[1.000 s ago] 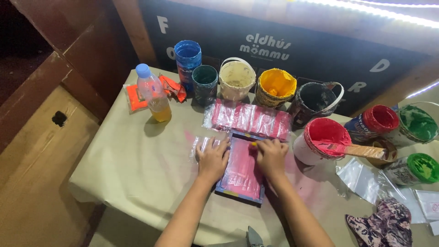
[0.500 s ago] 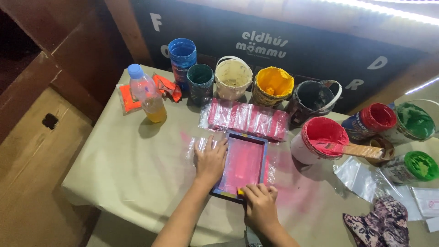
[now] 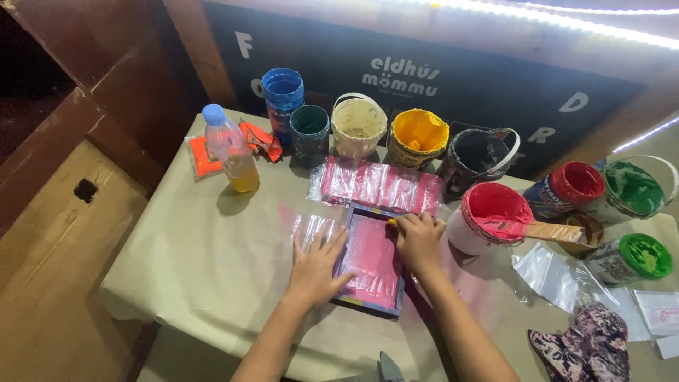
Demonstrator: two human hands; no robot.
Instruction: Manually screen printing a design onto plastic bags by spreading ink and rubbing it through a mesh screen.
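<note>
Small printing screen frame (image 3: 371,263) lying flat on the tabletop (image 3: 205,262), just in front of the pink-stained plastic sheets (image 3: 382,186). Left hand (image 3: 316,265) spread flat, fingers apart, pressing the frame's left edge and a clear plastic sheet (image 3: 311,228) beside it. Right hand (image 3: 419,237) curled at the frame's far right corner, apparently pinching something small (cannot tell what, or how tightly).

Likely light and rigid at the rim, with a thin, pink-inked mesh that looks wet and easily marked; best gripped by the outer edges, never the middle. Slippery where ink has spread.

Behind the frame, a row of open pots: blue tub (image 3: 283,94), dark green pot (image 3: 309,127), cream bucket (image 3: 358,124), yellow pot (image 3: 419,136), black bucket (image 3: 479,157). Right of the frame, red paint bucket (image 3: 488,216) with a wooden scraper (image 3: 541,230) across its rim, a smaller red pot (image 3: 568,187), two green pots (image 3: 633,189). Left and beyond, a plastic bottle (image 3: 232,150) part full of amber liquid.
</note>
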